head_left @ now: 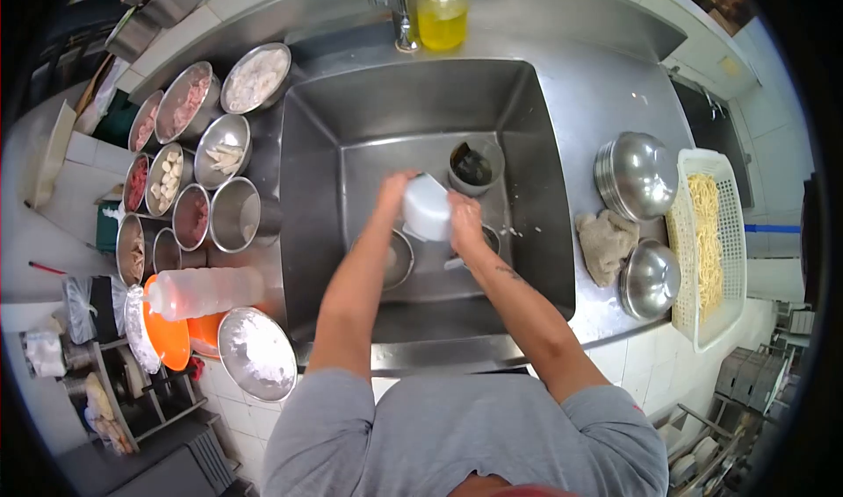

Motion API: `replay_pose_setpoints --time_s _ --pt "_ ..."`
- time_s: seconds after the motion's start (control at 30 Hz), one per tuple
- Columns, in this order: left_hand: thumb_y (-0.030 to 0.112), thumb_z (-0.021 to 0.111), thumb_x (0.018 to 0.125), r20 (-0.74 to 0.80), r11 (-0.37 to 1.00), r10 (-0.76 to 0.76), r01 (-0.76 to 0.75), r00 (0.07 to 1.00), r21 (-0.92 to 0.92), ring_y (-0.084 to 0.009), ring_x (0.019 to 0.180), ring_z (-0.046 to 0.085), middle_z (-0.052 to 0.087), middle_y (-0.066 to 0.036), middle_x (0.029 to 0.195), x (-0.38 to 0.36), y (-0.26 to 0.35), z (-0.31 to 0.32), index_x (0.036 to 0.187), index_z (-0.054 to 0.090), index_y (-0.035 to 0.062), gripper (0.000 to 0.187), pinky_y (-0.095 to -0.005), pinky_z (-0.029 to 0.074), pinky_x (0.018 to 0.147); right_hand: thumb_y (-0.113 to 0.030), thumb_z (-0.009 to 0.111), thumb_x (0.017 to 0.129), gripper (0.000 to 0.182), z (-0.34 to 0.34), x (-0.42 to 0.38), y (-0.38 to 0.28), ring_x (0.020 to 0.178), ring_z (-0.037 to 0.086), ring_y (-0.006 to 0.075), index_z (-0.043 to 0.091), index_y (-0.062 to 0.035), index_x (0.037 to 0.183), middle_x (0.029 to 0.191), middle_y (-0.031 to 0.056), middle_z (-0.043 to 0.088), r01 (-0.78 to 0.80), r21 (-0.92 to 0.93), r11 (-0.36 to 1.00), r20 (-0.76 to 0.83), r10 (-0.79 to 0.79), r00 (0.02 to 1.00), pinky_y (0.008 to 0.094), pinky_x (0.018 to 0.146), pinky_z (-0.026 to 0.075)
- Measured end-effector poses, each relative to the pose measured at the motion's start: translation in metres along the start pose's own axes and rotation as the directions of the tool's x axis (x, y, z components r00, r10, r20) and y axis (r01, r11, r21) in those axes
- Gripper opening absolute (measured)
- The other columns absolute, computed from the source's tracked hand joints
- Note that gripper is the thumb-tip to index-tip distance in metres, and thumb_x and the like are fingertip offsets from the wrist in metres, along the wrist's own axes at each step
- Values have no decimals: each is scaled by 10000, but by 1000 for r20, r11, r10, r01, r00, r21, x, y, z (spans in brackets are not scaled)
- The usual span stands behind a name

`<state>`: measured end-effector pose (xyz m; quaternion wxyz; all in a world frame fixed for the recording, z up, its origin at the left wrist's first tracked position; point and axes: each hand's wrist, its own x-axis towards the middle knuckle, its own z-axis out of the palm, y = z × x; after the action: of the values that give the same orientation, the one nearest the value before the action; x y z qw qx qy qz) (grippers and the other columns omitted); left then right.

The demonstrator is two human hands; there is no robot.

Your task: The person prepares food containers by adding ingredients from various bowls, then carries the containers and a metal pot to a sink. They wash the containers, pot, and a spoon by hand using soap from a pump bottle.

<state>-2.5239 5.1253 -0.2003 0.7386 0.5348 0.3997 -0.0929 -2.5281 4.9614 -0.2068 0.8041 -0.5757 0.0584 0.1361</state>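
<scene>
Over the steel sink [378,128], my left hand [395,191] and my right hand [465,220] hold a whitish rounded container [427,209] between them, one at each side. The fingers of both hands are wrapped round its edges. Just behind my right hand, a translucent tub [479,165] with something dark in it stands in the sink. Below my left hand a round bowl [398,260] lies on the sink bottom, partly covered by my forearm. Another round item under my right wrist is mostly hidden. Small white bits lie to the right of it.
Metal bowls of meat and other food [187,102] crowd the left counter, with a pink-tinted bottle [206,291] nearer me. Upturned bowls [645,176], a cloth [606,247] and a noodle basket [733,251] are on the right. A faucet [402,23] and yellow liquid jar [442,18] stand behind the sink.
</scene>
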Motion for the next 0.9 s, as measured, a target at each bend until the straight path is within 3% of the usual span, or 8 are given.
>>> replay_pose_setpoints --time_s 0.17,0.27,0.37,0.43,0.5,0.63,0.7,0.9 --pt "226 488 870 -309 492 870 -689 383 532 -368 1150 441 490 -225 1211 -70 -33 76 1149 541 10 357 -435 328 985 -254 460 866 368 28 1 -76 758 536 201 598 86 828 792 129 615 -162 -113 980 -190 139 972 353 688 430" --pt "229 530 850 -160 327 927 -522 340 788 -387 1178 397 458 -213 1251 -119 -15 106 1165 535 24 376 -461 295 1003 -243 433 885 339 16 21 -66 872 589 267 581 54 953 956 157 619 -350 43 936 -175 352 919 379 761 458" --pt "273 498 871 -165 779 615 -626 771 -21 -378 1191 396 428 -248 1265 -70 47 63 1200 495 -40 454 -456 282 1019 -184 332 934 322 23 -5 -76 958 596 285 510 -15 1142 1110 130 594 -441 579 686 9 535 844 457 858 467" --pt "333 461 898 114 840 140 -57 984 -539 -346 1090 501 492 -261 1184 -35 42 48 1194 479 -77 506 -435 368 951 -201 326 933 331 26 -8 -69 945 598 283 522 -14 1123 1086 122 603 -389 582 714 -44 505 862 456 854 471" --pt "352 453 906 -279 768 612 -641 740 -13 -338 1003 550 521 -243 1136 -29 -32 89 1174 480 -69 500 -422 433 864 -230 371 907 329 20 15 -60 895 606 292 551 -23 1088 1055 130 607 -327 620 713 -35 442 896 458 833 477" --pt "356 428 927 -439 584 811 -591 387 556 -324 935 581 528 -216 1107 -62 -44 123 1178 449 -61 488 -405 481 779 -234 357 900 346 11 14 -86 936 601 288 559 -22 1085 1050 140 612 -459 505 731 23 520 854 474 850 471" --pt "430 453 909 -97 794 361 -360 928 -490 -294 1109 490 436 -228 1246 -80 14 89 1261 350 -33 591 -418 439 875 -240 364 900 348 3 18 -68 955 599 287 557 -24 1092 1063 138 611 -510 597 620 145 542 828 476 861 468" --pt "385 477 908 -520 903 329 -424 788 -71 -326 1006 536 456 -261 1179 -62 43 63 1229 307 -47 564 -393 455 846 -316 540 871 445 2 -20 -98 1107 503 271 465 -32 1205 1204 93 529 -343 134 930 54 338 939 405 930 404"
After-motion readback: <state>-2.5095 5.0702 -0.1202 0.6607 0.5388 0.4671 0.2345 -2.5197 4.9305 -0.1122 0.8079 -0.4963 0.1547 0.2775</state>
